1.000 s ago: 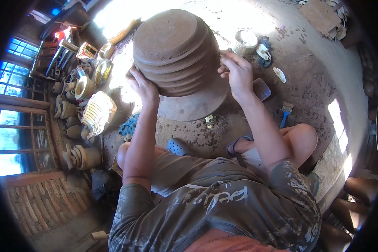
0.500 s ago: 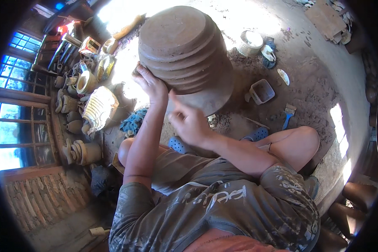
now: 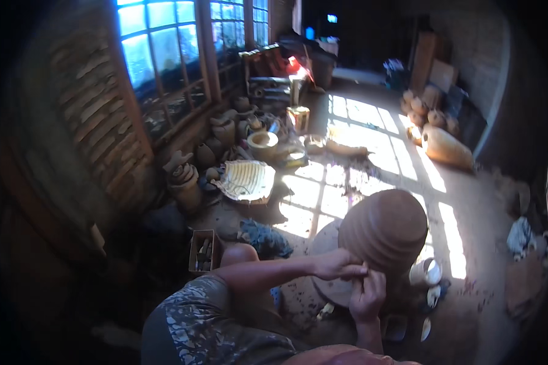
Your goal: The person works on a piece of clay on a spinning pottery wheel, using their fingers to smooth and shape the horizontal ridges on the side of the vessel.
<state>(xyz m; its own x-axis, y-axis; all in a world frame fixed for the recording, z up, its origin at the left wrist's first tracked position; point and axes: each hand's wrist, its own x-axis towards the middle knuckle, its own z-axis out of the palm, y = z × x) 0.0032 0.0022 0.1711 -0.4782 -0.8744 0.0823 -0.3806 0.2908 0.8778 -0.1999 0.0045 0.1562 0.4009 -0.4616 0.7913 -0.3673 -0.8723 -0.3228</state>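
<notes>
A large ridged clay pot (image 3: 386,228) stands bottom-up, its flat base on top, on a round board (image 3: 324,243). Just in front of its near side my two hands meet. My left hand (image 3: 340,264) reaches in from the left with its fingers pinched together. Close against its fingertips is my right hand (image 3: 369,297), closed with the thumb up. Whatever lies between the fingertips, if anything, is too small to make out. Whether either hand touches the pot, I cannot tell.
Left of the pot are a blue-green cloth (image 3: 265,238), a small box of tools (image 3: 204,250) and a ridged pale shard (image 3: 246,181). Several pots line the window wall, including a thick-rimmed bowl (image 3: 262,145). A white tub (image 3: 426,272) stands right of the pot.
The view has swung toward the windows and the far room. My left hand has left the pot's side, and my right hand has come up to meet it, both now pinched.
</notes>
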